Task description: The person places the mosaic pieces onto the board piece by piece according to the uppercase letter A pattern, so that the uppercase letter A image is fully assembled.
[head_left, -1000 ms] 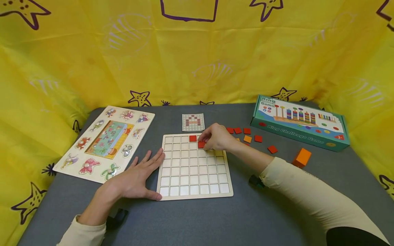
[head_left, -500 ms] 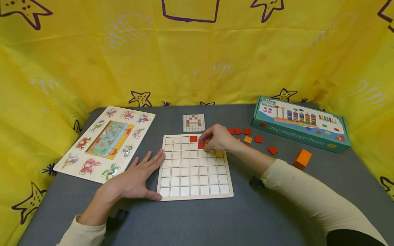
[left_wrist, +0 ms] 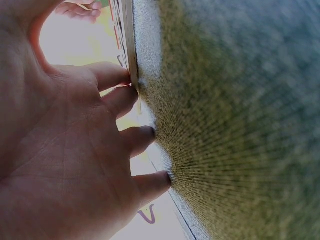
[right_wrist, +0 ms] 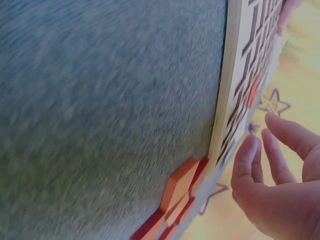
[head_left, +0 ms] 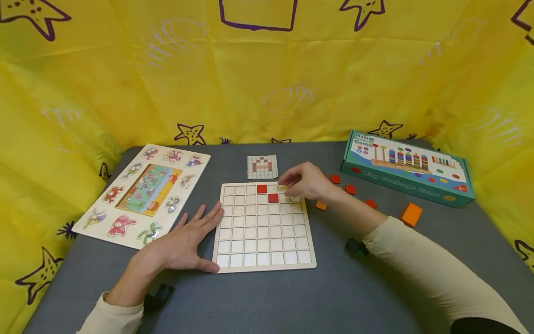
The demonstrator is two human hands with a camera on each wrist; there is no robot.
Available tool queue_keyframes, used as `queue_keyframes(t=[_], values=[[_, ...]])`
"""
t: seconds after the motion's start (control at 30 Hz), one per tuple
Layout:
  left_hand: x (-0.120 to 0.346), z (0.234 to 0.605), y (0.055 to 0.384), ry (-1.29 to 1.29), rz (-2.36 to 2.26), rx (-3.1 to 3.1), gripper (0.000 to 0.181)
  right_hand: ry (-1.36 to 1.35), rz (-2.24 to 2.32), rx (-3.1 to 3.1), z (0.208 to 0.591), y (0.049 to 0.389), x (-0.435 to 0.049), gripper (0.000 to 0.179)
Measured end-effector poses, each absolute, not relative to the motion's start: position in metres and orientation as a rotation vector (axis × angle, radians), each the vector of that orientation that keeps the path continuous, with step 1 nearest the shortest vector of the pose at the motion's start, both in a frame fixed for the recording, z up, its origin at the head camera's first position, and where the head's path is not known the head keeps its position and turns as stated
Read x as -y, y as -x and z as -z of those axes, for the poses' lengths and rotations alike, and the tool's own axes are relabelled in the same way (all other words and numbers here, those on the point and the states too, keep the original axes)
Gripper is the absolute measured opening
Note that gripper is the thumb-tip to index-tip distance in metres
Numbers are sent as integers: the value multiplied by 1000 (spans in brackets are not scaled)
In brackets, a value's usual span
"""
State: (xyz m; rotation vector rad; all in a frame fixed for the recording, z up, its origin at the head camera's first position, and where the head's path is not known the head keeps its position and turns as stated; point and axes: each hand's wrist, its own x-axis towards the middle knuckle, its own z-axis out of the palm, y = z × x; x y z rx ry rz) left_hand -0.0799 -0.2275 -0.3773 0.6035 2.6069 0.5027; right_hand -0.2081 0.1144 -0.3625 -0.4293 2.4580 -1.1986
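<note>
A square wooden grid board [head_left: 267, 268] lies on the grey table, with one red square tile [head_left: 261, 189] in its top row and another red tile [head_left: 273, 198] one row down and one column to the right. My left hand [head_left: 187, 243] is spread flat at the board's left edge, thumb at the lower corner; the left wrist view shows its fingertips against the board's side and the tabletop. Over the board's top right corner hovers my right hand [head_left: 308, 184], fingers loosely bent. In the right wrist view there is nothing between the thumb and fingers of that hand [right_wrist: 280, 182].
Right of the board lie loose red tiles [head_left: 350, 189] and orange tiles [head_left: 321, 205], partly behind my right arm. An orange block [head_left: 411, 214] stands farther right, below a green game box [head_left: 409, 168]. A small pattern card [head_left: 262, 167] lies behind the board; an animal peg puzzle [head_left: 146, 190] sits left.
My right hand has let go of the red tile in the second row and moved right and slightly up, away from it. My left hand has stayed in place.
</note>
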Motion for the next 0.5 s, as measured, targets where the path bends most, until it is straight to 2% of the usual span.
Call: queue_keyframes(t=[0.5], values=[[227,375,80,-603,-504,-2602,129,338,1165,-2529,366,215,-156,33]])
